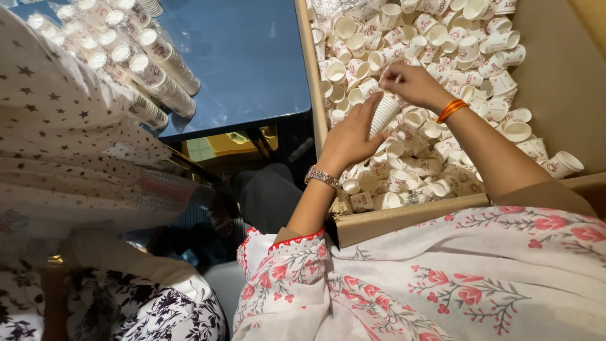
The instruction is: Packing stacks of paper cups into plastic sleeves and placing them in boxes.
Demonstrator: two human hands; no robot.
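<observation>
My left hand (348,137), with a metal watch on the wrist, grips a stack of small white paper cups (383,113) nested together and held tilted over a cardboard box (404,218). My right hand (413,83), with an orange bangle on the wrist, pinches a single cup at the top end of that stack. Both hands hover over several loose white paper cups with red print (480,57) that fill the box.
A blue table (246,63) stands to the left of the box, carrying long wrapped sleeves of stacked cups (148,69). Another person in star-patterned cloth (69,145) sits at the left. My floral garment (442,284) covers the foreground.
</observation>
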